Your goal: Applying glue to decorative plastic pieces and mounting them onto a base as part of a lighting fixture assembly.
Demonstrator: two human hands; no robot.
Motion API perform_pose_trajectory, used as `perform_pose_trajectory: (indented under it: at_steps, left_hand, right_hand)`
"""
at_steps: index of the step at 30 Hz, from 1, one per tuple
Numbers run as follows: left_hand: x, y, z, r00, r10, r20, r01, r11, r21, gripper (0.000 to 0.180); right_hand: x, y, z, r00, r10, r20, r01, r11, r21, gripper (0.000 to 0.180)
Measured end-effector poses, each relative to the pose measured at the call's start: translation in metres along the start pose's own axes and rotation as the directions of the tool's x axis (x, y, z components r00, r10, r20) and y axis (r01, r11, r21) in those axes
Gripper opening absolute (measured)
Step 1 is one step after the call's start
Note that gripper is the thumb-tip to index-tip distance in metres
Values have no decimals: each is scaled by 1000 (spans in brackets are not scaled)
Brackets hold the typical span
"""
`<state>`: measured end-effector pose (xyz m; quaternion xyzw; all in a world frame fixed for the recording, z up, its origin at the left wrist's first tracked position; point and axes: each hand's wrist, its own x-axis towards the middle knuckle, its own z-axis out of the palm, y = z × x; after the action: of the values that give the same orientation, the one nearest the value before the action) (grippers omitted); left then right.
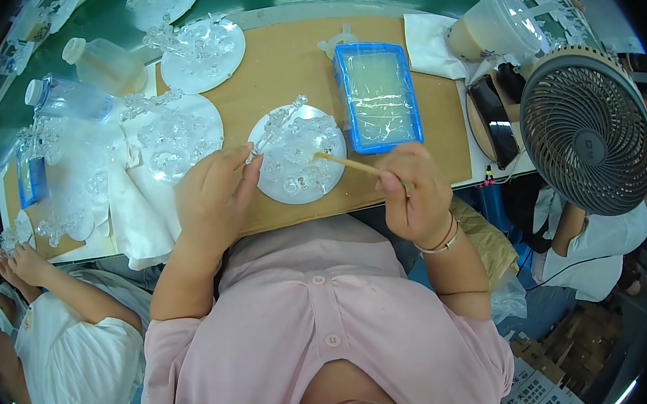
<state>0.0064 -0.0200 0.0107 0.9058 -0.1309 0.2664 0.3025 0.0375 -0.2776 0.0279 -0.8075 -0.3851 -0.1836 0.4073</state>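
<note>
My left hand (215,194) is closed, thumb and forefinger pinching the lower end of a clear, branching plastic piece (275,127) at the left rim of a round white plate (328,184). Several more clear plastic pieces (305,143) lie on that plate. A thin wooden stick (351,164) is gripped in my right hand (415,193), and its tip reaches over the middle of the plate. Whether the tip touches a piece, I cannot tell. Just beyond my right hand lies a blue-rimmed tray (343,96) with a pale, translucent, glossy filling.
More plates of clear pieces (202,51) stand to the left, near a white cloth (134,216) and plastic bottles (78,100). A lidded cup (492,28), a dark glasses-like item (494,121) and a fan (587,133) are at right. A co-worker's hands (22,264) are at far left.
</note>
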Motion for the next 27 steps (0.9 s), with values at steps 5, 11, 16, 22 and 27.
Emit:
perform_pose_trajectory:
  at_steps: [5,11,16,22,27]
  left_hand:
    - [3,-5,-1,1000,1,-8,-1,1000,11,21]
    - [3,-4,-1,1000,-26,16,26,1000,14,21]
    - [4,-1,3,999,-42,0,42,999,24,24]
    - [3,-2,3,999,-4,36,2,998,55,30]
    - [4,-2,2,999,8,35,-10,999,52,28]
  right_hand:
    - [2,-4,-2,999,25,37,-26,999,20,2]
    - [-16,-16,-13,999,50,12,-51,998,27,3]
    - [-18,-8,-15,984,169,-52,-169,986,8,5]
    - [-14,0,-10,992,67,-104,-74,995,-68,3]
    - [-13,7,-1,997,-45,-63,39,995,-95,4]
